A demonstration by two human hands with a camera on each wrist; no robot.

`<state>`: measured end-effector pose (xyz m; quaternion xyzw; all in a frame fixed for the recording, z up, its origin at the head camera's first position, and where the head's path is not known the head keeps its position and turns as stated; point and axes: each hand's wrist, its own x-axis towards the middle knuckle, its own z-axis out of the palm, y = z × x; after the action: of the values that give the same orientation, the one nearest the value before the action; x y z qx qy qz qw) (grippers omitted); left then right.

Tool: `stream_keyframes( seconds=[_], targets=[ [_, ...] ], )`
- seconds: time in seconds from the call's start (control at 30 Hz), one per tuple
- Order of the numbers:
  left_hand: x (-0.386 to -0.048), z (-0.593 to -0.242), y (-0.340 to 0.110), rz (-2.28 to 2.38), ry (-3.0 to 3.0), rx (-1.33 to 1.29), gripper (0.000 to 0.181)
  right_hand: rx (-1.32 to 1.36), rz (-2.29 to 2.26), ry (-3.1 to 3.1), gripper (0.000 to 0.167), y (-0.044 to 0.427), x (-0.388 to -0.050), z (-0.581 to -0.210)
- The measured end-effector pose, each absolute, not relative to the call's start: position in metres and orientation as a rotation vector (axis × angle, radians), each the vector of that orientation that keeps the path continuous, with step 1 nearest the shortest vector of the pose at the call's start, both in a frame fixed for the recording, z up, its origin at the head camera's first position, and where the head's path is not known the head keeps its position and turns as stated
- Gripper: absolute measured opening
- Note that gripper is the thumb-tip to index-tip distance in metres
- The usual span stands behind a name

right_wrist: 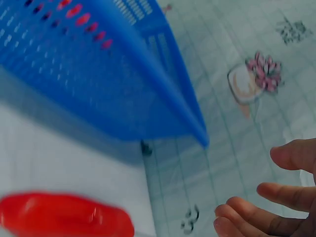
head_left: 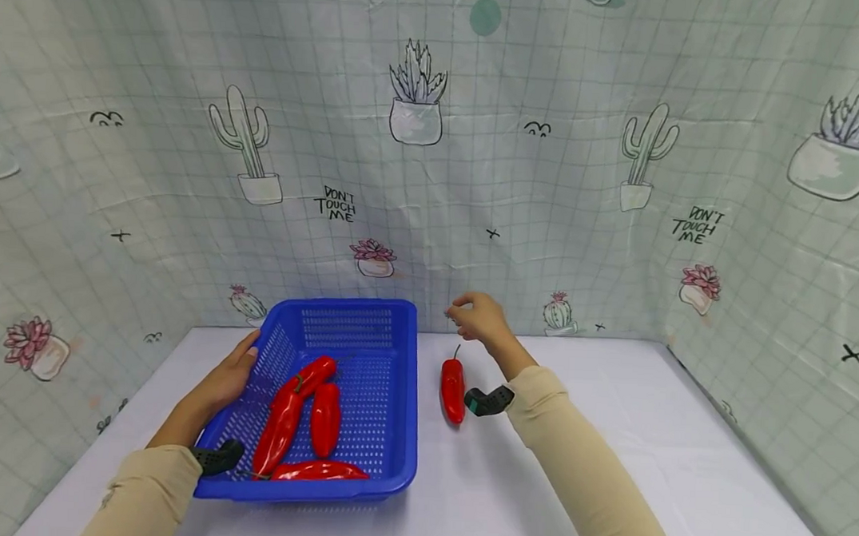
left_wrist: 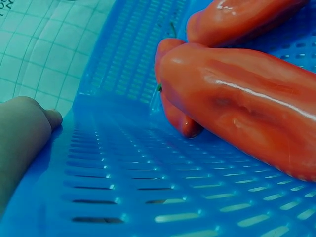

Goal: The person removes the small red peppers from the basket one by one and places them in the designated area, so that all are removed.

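Observation:
At the left of the head view, my left hand holds the left rim of a blue plastic basket; the left wrist view shows part of that hand against the basket wall. Several red chili peppers lie in the basket. My right hand is raised above the back of the table, its thumb and fingers apart with nothing between them. Nearer than that hand, one red chili pepper lies on the table to the right of the basket, its stem pointing away.
The white table ends at the back against a grid-patterned cloth with printed cacti. More of this cloth hangs along both sides. The basket fills much of the table's left half.

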<state>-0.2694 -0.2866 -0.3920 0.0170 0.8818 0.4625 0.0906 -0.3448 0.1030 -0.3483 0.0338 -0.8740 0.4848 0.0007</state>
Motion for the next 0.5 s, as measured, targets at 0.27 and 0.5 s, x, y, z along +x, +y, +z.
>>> stream_keyframes(
  seconds=[0.27, 0.5],
  targets=[
    [-0.269, -0.391, -0.287, 1.385, 2.611, 0.044, 0.055, 0.174, 1.580, -2.708, 0.032, 0.073, -0.345, -0.338],
    [-0.268, -0.390, -0.287, 1.365, 2.628, 0.026, 0.055, 0.201, 1.619, -2.713, 0.031, 0.057, -0.344, -0.332]
  ],
)
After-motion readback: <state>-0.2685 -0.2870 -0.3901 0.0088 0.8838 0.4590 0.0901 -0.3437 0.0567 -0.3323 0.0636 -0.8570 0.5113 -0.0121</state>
